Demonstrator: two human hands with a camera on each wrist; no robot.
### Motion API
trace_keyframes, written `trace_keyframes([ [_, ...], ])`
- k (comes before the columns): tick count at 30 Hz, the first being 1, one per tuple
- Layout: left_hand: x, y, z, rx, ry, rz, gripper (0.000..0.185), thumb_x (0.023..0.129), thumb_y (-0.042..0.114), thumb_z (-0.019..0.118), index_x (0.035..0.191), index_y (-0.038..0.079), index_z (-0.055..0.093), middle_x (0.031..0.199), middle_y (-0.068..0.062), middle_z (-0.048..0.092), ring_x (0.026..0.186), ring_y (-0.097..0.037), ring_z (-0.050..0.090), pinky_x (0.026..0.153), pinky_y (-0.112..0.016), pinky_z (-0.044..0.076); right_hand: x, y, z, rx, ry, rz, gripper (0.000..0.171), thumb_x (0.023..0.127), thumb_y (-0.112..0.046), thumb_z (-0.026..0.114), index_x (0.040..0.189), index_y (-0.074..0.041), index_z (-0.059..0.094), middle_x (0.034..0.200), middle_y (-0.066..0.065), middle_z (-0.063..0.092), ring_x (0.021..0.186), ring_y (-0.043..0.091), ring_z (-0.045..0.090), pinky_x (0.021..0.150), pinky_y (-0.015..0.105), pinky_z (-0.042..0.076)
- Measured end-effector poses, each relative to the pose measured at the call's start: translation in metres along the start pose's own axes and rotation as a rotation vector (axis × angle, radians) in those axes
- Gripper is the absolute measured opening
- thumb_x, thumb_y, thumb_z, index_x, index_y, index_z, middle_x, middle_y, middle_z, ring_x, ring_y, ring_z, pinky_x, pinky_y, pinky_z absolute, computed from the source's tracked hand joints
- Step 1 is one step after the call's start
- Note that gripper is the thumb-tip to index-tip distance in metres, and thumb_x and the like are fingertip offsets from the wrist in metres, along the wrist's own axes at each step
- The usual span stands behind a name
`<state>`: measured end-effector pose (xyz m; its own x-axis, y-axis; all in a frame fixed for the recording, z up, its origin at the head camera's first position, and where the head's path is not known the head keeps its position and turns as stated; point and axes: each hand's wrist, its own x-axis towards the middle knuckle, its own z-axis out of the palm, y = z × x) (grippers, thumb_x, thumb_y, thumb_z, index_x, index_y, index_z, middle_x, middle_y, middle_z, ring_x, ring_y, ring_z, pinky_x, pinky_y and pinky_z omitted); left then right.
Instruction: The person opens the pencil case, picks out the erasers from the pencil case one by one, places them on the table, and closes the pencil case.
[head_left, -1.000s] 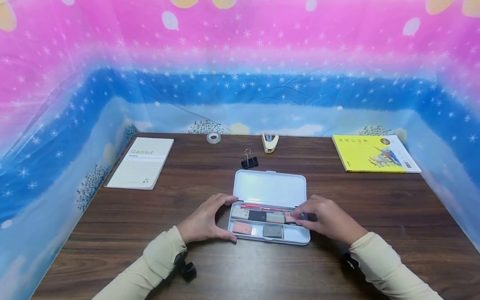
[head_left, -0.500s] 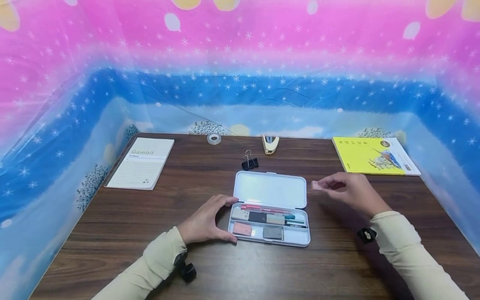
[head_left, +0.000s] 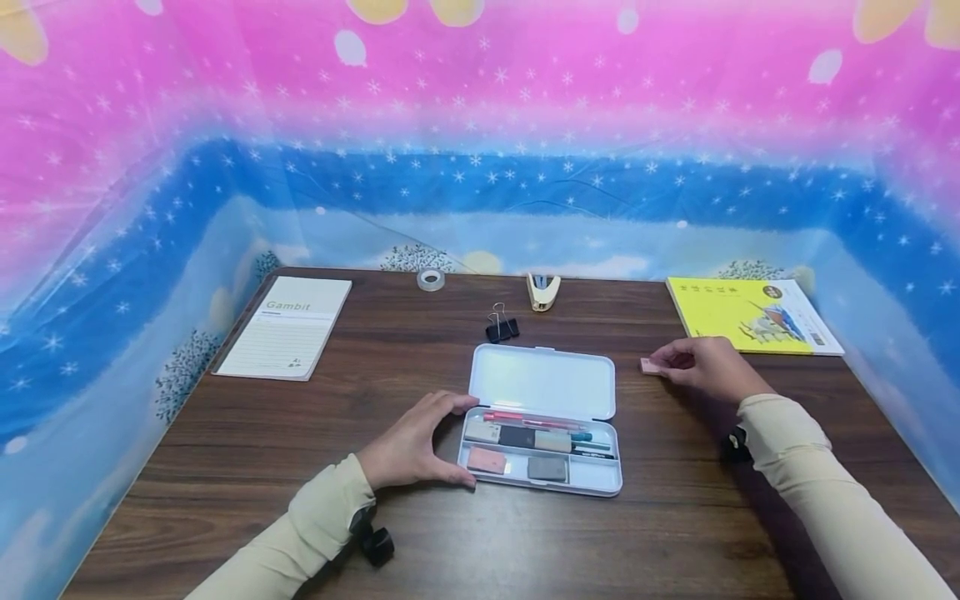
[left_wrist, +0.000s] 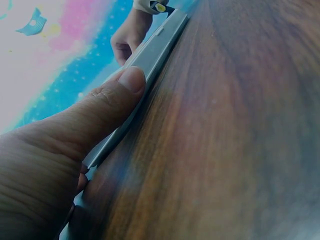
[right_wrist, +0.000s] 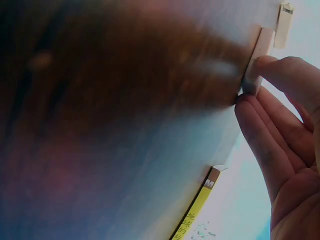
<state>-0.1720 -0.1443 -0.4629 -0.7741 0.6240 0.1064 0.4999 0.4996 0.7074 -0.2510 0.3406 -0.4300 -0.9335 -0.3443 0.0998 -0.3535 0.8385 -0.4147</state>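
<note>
A white pencil case (head_left: pixel 542 382) lies with its lid folded back on the table. My left hand (head_left: pixel 405 442) grips its left end, thumb at the front corner and fingers at the back one; the left wrist view shows the thumb against the case's side (left_wrist: pixel 156 52). Off to the right of the case, my right hand (head_left: pixel 712 371) pinches a small pink eraser (head_left: pixel 647 366) between thumb and fingers, low at the tabletop. Inside the case are another pink eraser (head_left: pixel 486 460), a grey eraser (head_left: pixel 548 469), a row of pale and dark blocks (head_left: pixel 517 436), and several pens (head_left: pixel 592 446).
Behind the case lie a black binder clip (head_left: pixel 502 330), a cream stapler (head_left: pixel 543 293) and a tape roll (head_left: pixel 431 280). A notebook (head_left: pixel 285 329) is at the far left. The yellow book (head_left: pixel 712 312) lies just beyond my right hand.
My right hand has lifted the pink eraser from the right end of the block row and carried it right, down to the table. Pens beneath are now uncovered. The left hand stays put.
</note>
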Motion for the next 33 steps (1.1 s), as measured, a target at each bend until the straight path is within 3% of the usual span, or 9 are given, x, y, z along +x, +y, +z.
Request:
trace_keyframes([
  [9, 0.000, -0.002, 0.000, 0.009, 0.012, 0.015, 0.100, 0.074, 0.048, 0.096, 0.155, 0.014, 0.047, 0.148, -0.006, 0.053, 0.135, -0.024, 0.049, 0.116, -0.054, 0.042, 0.004, 0.004, 0.000, 0.031, -0.030, 0.070, 0.017, 0.095, -0.008, 0.079, 0.112, -0.006, 0.081, 0.107, 0.011, 0.079, 0.093, 0.024, 0.069, 0.085, 0.048, 0.058],
  [16, 0.000, -0.002, 0.001, -0.003, 0.001, 0.004, 0.100, 0.075, 0.048, 0.095, 0.155, 0.015, 0.046, 0.149, -0.006, 0.052, 0.135, -0.024, 0.049, 0.117, -0.054, 0.042, -0.001, -0.003, 0.001, 0.041, 0.006, 0.082, 0.024, 0.095, -0.014, 0.081, 0.117, -0.005, 0.080, 0.106, 0.011, 0.078, 0.093, 0.025, 0.069, 0.086, 0.048, 0.058],
  [21, -0.001, -0.001, 0.002, -0.013, -0.005, -0.014, 0.099, 0.075, 0.048, 0.095, 0.155, 0.016, 0.047, 0.150, -0.006, 0.051, 0.136, -0.026, 0.048, 0.117, -0.056, 0.041, -0.012, -0.044, 0.002, 0.087, 0.081, 0.054, 0.025, 0.096, -0.017, 0.081, 0.119, -0.010, 0.080, 0.107, 0.008, 0.079, 0.092, 0.022, 0.069, 0.083, 0.043, 0.059],
  [25, -0.002, 0.000, 0.002, -0.011, -0.001, -0.015, 0.099, 0.075, 0.048, 0.096, 0.155, 0.016, 0.047, 0.149, -0.006, 0.051, 0.136, -0.026, 0.048, 0.117, -0.056, 0.041, -0.020, -0.087, 0.010, 0.135, 0.093, -0.062, 0.022, 0.093, -0.010, 0.082, 0.115, -0.011, 0.081, 0.105, 0.003, 0.079, 0.091, 0.016, 0.072, 0.081, 0.038, 0.062],
  [30, 0.000, -0.001, 0.001, 0.003, 0.004, -0.005, 0.100, 0.075, 0.049, 0.095, 0.155, 0.016, 0.047, 0.149, -0.006, 0.052, 0.135, -0.025, 0.049, 0.116, -0.055, 0.042, -0.030, -0.126, 0.027, 0.189, 0.031, -0.223, 0.023, 0.089, -0.008, 0.086, 0.112, -0.009, 0.082, 0.105, 0.003, 0.080, 0.086, 0.008, 0.072, 0.080, 0.032, 0.063],
  [33, 0.001, -0.001, 0.001, 0.007, 0.007, -0.005, 0.100, 0.074, 0.050, 0.095, 0.155, 0.016, 0.047, 0.149, -0.006, 0.052, 0.135, -0.025, 0.049, 0.116, -0.055, 0.042, -0.035, -0.140, 0.038, 0.200, -0.033, -0.258, 0.023, 0.089, -0.011, 0.086, 0.112, -0.009, 0.082, 0.104, 0.002, 0.080, 0.084, 0.004, 0.071, 0.078, 0.031, 0.063],
])
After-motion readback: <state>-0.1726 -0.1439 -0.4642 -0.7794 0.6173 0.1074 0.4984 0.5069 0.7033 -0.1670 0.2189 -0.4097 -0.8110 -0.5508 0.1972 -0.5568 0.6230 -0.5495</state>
